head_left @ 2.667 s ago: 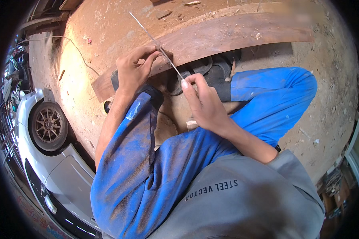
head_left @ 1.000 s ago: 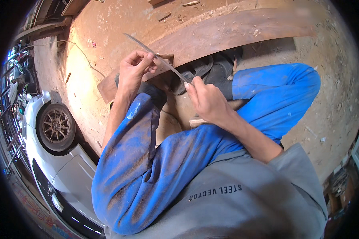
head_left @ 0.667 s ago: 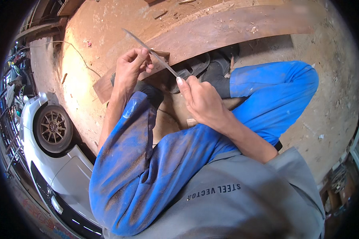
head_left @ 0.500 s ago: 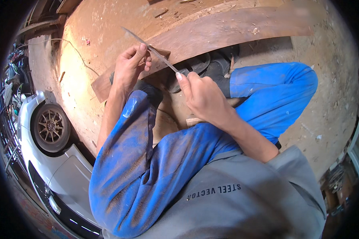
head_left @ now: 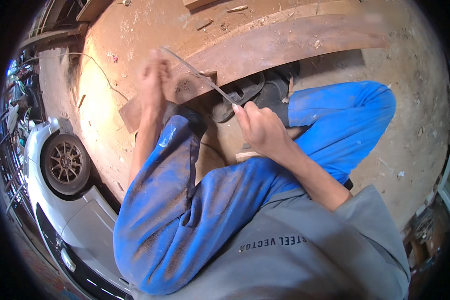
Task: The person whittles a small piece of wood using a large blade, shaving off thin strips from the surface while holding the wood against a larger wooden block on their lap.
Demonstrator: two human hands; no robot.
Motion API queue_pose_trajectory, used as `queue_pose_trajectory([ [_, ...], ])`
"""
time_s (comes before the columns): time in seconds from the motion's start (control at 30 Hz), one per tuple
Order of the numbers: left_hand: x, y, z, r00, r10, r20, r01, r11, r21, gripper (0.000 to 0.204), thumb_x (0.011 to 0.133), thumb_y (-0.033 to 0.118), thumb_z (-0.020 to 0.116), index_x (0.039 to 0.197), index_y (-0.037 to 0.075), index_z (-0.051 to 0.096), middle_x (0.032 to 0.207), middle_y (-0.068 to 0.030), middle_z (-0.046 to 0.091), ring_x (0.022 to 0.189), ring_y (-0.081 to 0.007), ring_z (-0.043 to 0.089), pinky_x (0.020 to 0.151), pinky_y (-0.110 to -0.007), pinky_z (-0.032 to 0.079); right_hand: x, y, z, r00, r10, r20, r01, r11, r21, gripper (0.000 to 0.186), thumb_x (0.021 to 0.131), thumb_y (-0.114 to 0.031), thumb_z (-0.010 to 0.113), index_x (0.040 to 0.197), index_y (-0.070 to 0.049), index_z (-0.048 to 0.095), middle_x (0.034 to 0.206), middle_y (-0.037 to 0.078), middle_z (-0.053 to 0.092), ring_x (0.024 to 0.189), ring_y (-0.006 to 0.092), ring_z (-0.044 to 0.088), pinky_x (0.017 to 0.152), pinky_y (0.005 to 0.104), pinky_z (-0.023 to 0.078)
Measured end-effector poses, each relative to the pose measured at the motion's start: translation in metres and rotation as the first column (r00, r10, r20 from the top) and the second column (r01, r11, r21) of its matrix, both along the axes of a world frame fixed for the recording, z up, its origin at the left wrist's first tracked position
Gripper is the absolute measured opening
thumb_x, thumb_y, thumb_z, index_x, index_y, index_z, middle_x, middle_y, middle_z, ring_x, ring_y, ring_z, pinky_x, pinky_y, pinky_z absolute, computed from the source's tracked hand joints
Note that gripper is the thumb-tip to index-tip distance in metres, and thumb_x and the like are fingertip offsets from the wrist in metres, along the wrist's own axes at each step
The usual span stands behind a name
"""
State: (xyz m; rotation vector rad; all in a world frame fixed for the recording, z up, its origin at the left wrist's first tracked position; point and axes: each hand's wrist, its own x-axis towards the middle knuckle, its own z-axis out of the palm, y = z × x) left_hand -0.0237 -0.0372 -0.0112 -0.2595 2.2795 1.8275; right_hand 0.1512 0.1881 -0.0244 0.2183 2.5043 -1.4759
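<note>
My right hand (head_left: 262,125) is closed around the near end of a long, thin grey metal tool (head_left: 195,71), shaped like a narrow blade or file. Whatever handle it has lies hidden in my fist. The tool slants up and left, its tip close to my left hand (head_left: 154,77), whose fingers are smeared by motion. A gap seems to show between that hand and the tool. Beneath both lies a long brown wooden board (head_left: 265,47), with a dark patch of dust or crumbs (head_left: 186,87) and a small wooden piece (head_left: 209,76) on it.
My legs in blue trousers (head_left: 155,210) are folded around the work spot, and dark sandals (head_left: 245,92) show under the board's edge. A silver car (head_left: 85,215) stands at the left. A thin cable (head_left: 100,70) and wood scraps (head_left: 205,25) lie on the dusty floor.
My left hand has come off the tool's blade and moved up and left, now blurred. My right hand, still holding the tool, has shifted slightly right and down.
</note>
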Motion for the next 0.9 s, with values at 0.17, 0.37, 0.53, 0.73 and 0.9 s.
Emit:
queue_pose_trajectory([
  [0.17, -0.056, 0.027, 0.094, 0.527, -0.039, -0.849, -0.109, 0.987, -0.114, 0.029, 0.100, 0.029, 0.066, 0.104, 0.001, 0.064, 0.095, -0.0072, 0.066, 0.085, -0.0140, 0.056, 0.077, -0.030, 0.044, 0.010, 0.000, -0.001, 0.998, -0.010, -0.061, 0.012, 0.999, 0.041, 0.036, 0.106, -0.026, 0.055, 0.080, -0.001, 0.056, 0.058, 0.027, 0.057, 0.057, 0.0500, 0.059, 0.054, 0.0592, 0.045],
  [0.37, -0.079, 0.072, 0.061, 0.218, -0.464, -0.859, -0.095, 0.866, -0.492, 0.026, 0.098, 0.019, 0.064, 0.118, 0.002, 0.066, 0.113, -0.0132, 0.071, 0.104, -0.0266, 0.068, 0.094, -0.037, 0.051, 0.009, 0.002, -0.003, 0.994, 0.011, -0.106, -0.002, 0.996, 0.088, 0.046, 0.105, -0.037, 0.055, 0.077, -0.001, 0.058, 0.062, 0.028, 0.062, 0.059, 0.0502, 0.064, 0.056, 0.0591, 0.052],
  [0.53, -0.066, 0.077, 0.008, 0.264, -0.720, -0.642, 0.128, 0.686, -0.716, 0.023, 0.101, 0.022, 0.063, 0.115, 0.006, 0.069, 0.113, -0.0090, 0.073, 0.109, -0.0268, 0.068, 0.096, -0.037, 0.050, 0.003, 0.005, 0.005, 0.994, -0.008, -0.104, 0.022, 0.991, 0.132, 0.044, 0.104, -0.036, 0.058, 0.077, -0.001, 0.058, 0.060, 0.028, 0.061, 0.058, 0.0498, 0.063, 0.054, 0.0588, 0.051],
  [0.73, -0.063, 0.081, 0.031, 0.425, -0.501, -0.753, 0.133, 0.858, -0.496, 0.026, 0.106, 0.024, 0.053, 0.112, 0.005, 0.069, 0.108, -0.0114, 0.073, 0.107, -0.0248, 0.067, 0.099, -0.037, 0.048, 0.005, 0.012, 0.006, 0.999, 0.022, -0.037, -0.017, 0.991, 0.134, 0.045, 0.103, -0.037, 0.058, 0.078, 0.000, 0.059, 0.059, 0.027, 0.061, 0.058, 0.0498, 0.064, 0.056, 0.0594, 0.052],
  [0.9, -0.055, 0.070, 0.003, 0.291, -0.737, -0.610, 0.216, 0.672, -0.708, 0.020, 0.102, 0.024, 0.060, 0.104, 0.007, 0.071, 0.103, -0.0107, 0.074, 0.098, -0.0259, 0.068, 0.094, -0.037, 0.046, -0.001, 0.010, 0.011, 0.999, 0.046, 0.007, -0.047, 0.990, 0.130, 0.044, 0.103, -0.037, 0.060, 0.076, -0.001, 0.058, 0.060, 0.026, 0.062, 0.057, 0.0490, 0.064, 0.053, 0.0578, 0.052],
])
